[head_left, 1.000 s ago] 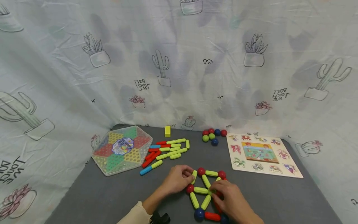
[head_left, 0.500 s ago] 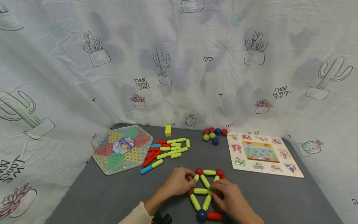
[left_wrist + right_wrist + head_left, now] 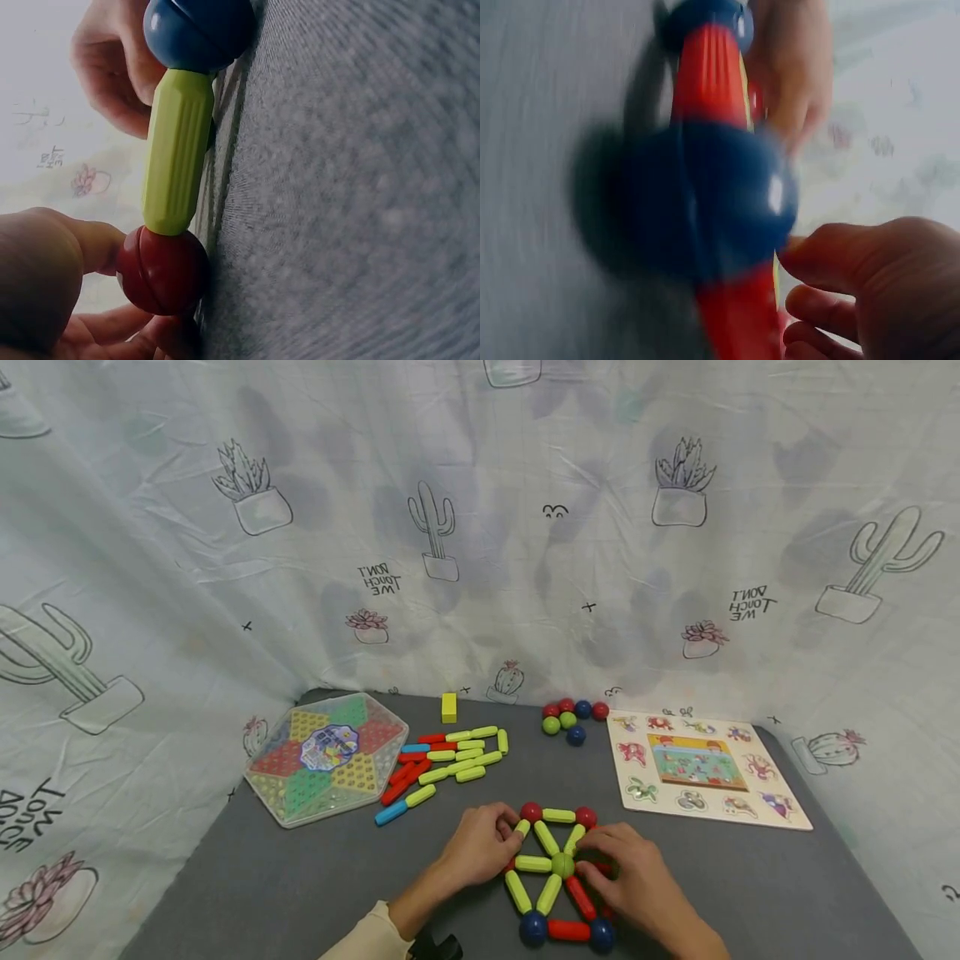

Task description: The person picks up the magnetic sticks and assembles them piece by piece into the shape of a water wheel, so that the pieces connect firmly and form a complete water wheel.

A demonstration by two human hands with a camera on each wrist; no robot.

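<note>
Left hand [image 3: 480,846] fingers curled, pinching red ball [image 3: 163,270] at left edge of stick-and-ball frame [image 3: 558,877]; right hand [image 3: 637,881] fingers bent on frame's right side, exact grip unclear; frame flat on grey table [image 3: 300,885], front centre; loose sticks [image 3: 442,764], spare balls [image 3: 572,720], hexagonal game box [image 3: 326,758], puzzle board [image 3: 705,768] behind

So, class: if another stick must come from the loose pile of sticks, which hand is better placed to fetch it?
Probably the left hand: it rests on the figure's left edge, the side nearest the stick pile. The right hand lies on the figure's far side, across the green centre ball.
</note>
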